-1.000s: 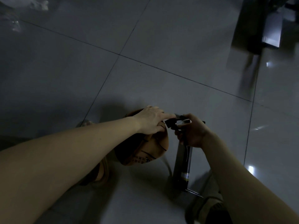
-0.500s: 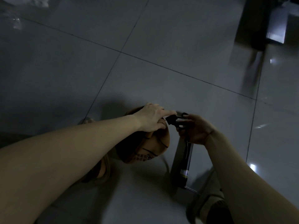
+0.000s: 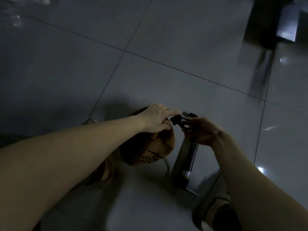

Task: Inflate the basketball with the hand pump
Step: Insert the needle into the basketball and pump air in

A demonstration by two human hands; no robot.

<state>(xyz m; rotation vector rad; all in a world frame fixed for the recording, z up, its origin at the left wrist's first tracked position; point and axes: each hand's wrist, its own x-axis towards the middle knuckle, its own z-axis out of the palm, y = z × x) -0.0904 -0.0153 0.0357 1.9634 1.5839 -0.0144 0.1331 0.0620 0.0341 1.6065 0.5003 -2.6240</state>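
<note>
The basketball (image 3: 160,147) sits on the floor, with the left hand (image 3: 156,119) spread flat on top. The right hand (image 3: 200,132) is clamped round the hand pump (image 3: 188,162) at its nozzle (image 3: 176,120). Pin the ball firmly and feed the nozzle in straight.

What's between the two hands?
The black head of the pump, seen in the head view, sits between the left hand on the basketball and the right hand.

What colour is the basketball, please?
The basketball is orange-brown with black lines; head view.
</note>
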